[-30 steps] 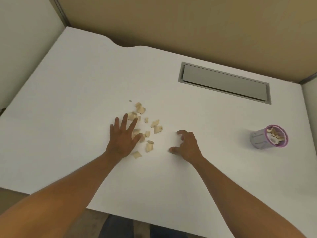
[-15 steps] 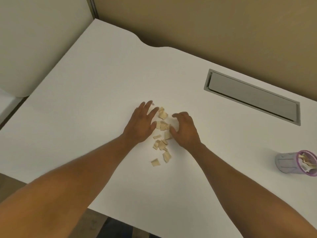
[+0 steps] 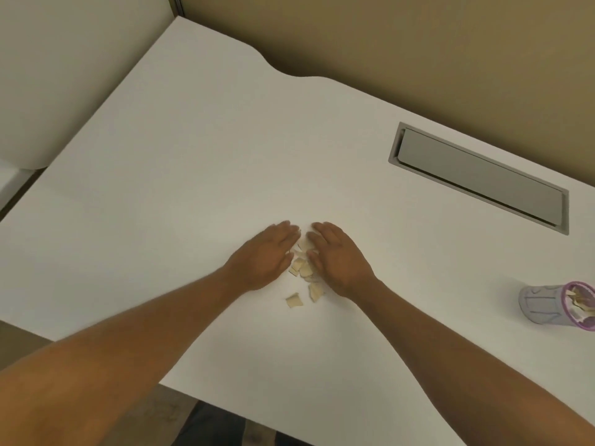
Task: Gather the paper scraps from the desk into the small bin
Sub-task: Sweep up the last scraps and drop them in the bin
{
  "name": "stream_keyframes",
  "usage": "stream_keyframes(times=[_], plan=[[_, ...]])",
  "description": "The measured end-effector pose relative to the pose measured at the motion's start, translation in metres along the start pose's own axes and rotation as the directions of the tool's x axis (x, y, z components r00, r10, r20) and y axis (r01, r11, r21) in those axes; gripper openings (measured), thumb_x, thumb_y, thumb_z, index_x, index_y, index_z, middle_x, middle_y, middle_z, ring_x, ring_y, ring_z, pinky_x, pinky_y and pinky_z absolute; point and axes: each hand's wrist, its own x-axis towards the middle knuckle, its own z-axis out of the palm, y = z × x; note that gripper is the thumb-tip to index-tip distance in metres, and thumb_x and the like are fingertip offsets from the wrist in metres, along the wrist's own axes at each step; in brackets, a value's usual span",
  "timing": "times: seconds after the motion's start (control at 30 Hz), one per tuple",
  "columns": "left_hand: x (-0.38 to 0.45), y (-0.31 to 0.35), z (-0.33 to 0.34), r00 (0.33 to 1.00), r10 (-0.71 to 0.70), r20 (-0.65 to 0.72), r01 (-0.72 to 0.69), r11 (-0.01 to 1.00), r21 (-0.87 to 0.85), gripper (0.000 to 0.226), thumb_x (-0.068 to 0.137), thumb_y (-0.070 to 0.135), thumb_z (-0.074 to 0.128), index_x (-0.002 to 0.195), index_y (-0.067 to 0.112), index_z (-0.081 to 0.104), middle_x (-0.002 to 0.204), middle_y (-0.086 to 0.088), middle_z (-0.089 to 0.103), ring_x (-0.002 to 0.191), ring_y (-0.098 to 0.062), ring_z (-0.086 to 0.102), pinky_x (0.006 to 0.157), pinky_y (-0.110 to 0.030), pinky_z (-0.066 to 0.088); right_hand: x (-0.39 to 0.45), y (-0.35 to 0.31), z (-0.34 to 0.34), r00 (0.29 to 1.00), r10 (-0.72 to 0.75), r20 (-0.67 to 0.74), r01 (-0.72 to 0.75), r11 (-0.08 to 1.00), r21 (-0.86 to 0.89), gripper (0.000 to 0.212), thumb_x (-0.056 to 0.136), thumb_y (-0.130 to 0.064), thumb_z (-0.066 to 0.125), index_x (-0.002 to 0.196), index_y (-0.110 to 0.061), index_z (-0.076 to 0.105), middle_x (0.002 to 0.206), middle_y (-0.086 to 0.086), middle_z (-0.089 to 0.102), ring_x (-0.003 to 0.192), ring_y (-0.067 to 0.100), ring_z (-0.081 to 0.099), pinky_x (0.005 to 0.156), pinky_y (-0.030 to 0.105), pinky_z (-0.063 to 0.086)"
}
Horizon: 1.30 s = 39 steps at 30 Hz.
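A: Where are the hands?

B: Both lie palm-down on the white table (image 3: 193,175), a little nearer its front edge than its back one. The left hand (image 3: 264,257) and the right hand (image 3: 338,257) angle toward each other, fingertips almost meeting, with the scraps (image 3: 302,265) heaped in the narrow gap between them.

A: And the fingers?

B: On each hand they are straight and pressed together, flat like paddles. Neither hand pinches anything; the inner edges of the hands touch the pile.

A: Are all the scraps penned in?

B: No. Two lie loose just toward the front edge, outside the cupped hands: one piece (image 3: 293,300) on its own, another (image 3: 316,291) beside the right wrist.

A: The bin?

B: The bin (image 3: 544,304), grey with a purple rim, lies near the right edge, well apart from the hands, mouth facing right. Paper shows inside it.

A: What room is there around?

B: Bare table runs from the pile to the bin. The left half is bare to the left edge. Near the back right a grey hatch (image 3: 476,178) sits flush in the table. The back edge curves inward behind the hands, against a tan wall (image 3: 386,37).
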Motion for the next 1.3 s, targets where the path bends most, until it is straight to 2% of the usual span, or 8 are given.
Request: stream_keyframes(times=[0.17, 0.33, 0.43, 0.63, 0.8, 0.97, 1.1, 1.3], plan=[[-0.039, 0.024, 0.025, 0.991, 0.068, -0.116, -0.062, 0.997, 0.054, 0.065, 0.104, 0.052, 0.044, 0.153, 0.01, 0.047, 0.158, -0.008, 0.051, 0.15, -0.03, 0.043, 0.124, -0.049, 0.035, -0.04, 0.009, -0.002, 0.994, 0.095, 0.056, -0.095, 0.995, 0.005, 0.068, 0.101, -0.064, 0.035, 0.153, -0.021, 0.039, 0.164, 0.005, 0.034, 0.149, 0.033, 0.031, 0.117, 0.052, 0.034], [-0.048, 0.042, 0.028, 0.998, 0.013, 0.061, -0.015, 0.999, 0.041, 0.126, 0.071, 0.091, 0.058, 0.166, 0.019, 0.014, 0.175, -0.011, 0.009, 0.161, -0.036, 0.013, 0.129, -0.052, 0.02, -0.05, 0.006, -0.017, 0.97, 0.078, 0.23, -0.081, 0.997, 0.003, 0.119, 0.067, -0.096, 0.048, 0.162, -0.037, 0.007, 0.172, -0.004, 0.007, 0.156, 0.035, 0.012, 0.121, 0.056, 0.024], [-0.039, 0.042, 0.023, 0.995, -0.015, 0.095, 0.005, 0.994, 0.108, 0.145, 0.055, 0.084, 0.075, 0.166, 0.016, 0.013, 0.174, -0.017, 0.008, 0.154, -0.039, 0.026, 0.123, -0.05, 0.033, -0.053, -0.001, -0.016, 0.962, 0.068, 0.264, -0.054, 0.997, -0.059, 0.132, 0.054, -0.098, 0.055, 0.161, -0.035, 0.01, 0.172, -0.003, 0.011, 0.154, 0.037, 0.014, 0.118, 0.054, 0.027], [-0.019, 0.045, 0.011, 0.996, 0.005, 0.094, -0.011, 0.998, 0.06, 0.109, 0.074, 0.059, 0.083, 0.16, 0.015, 0.033, 0.164, -0.015, 0.035, 0.133, -0.035, 0.045, 0.112, -0.044, 0.046, -0.056, -0.01, -0.002, 0.999, 0.02, 0.047, -0.015, 0.994, -0.105, 0.076, 0.081, -0.05, 0.078, 0.146, -0.023, 0.051, 0.156, 0.009, 0.046, 0.125, 0.04, 0.053, 0.082, 0.046, 0.056], [-0.019, 0.047, 0.02, 1.0, 0.004, -0.002, -0.004, 0.998, -0.058, 0.075, 0.082, 0.038, 0.084, 0.148, 0.02, 0.053, 0.151, -0.008, 0.052, 0.116, -0.031, 0.054, 0.098, -0.042, 0.056, -0.065, -0.02, 0.002, 0.996, 0.062, -0.064, -0.063, 0.998, -0.025, 0.043, 0.091, -0.008, 0.069, 0.133, -0.016, 0.063, 0.139, 0.012, 0.059, 0.107, 0.036, 0.059, 0.055, 0.034, 0.055], [-0.023, 0.065, 0.018, 0.993, -0.058, -0.105, 0.032, 0.97, -0.241, 0.039, 0.095, 0.019, 0.073, 0.128, 0.035, 0.061, 0.126, -0.001, 0.065, 0.103, -0.023, 0.056, 0.086, -0.032, 0.052, -0.063, -0.031, 0.006, 0.991, 0.125, -0.038, -0.126, 0.991, -0.037, 0.031, 0.091, -0.007, 0.065, 0.12, -0.017, 0.068, 0.127, 0.005, 0.063, 0.104, 0.028, 0.058, 0.06, 0.03, 0.054], [-0.019, 0.061, 0.026, 0.988, -0.077, -0.132, 0.057, 0.987, -0.15, 0.027, 0.099, 0.01, 0.064, 0.123, 0.016, 0.075, 0.115, -0.004, 0.069, 0.1, -0.025, 0.061, 0.077, -0.03, 0.05, -0.06, -0.028, 0.003, 0.99, 0.131, -0.058, -0.134, 0.99, -0.052, 0.019, 0.083, -0.003, 0.071, 0.098, -0.015, 0.071, 0.099, 0.001, 0.067, 0.09, 0.024, 0.059, 0.061, 0.026, 0.046], [0.002, 0.079, 0.016, 0.928, -0.362, -0.087, 0.309, 0.879, -0.364, 0.018, 0.097, 0.014, 0.065, 0.097, 0.017, 0.082, 0.091, 0.002, 0.068, 0.08, -0.012, 0.061, 0.072, -0.01, 0.05, -0.06, -0.02, -0.015, 0.868, 0.494, -0.043, -0.398, 0.745, 0.536, 0.029, 0.091, -0.002, 0.057, 0.105, -0.013, 0.079, 0.106, 0.005, 0.077, 0.104, 0.022, 0.068, 0.089, 0.031, 0.055]])
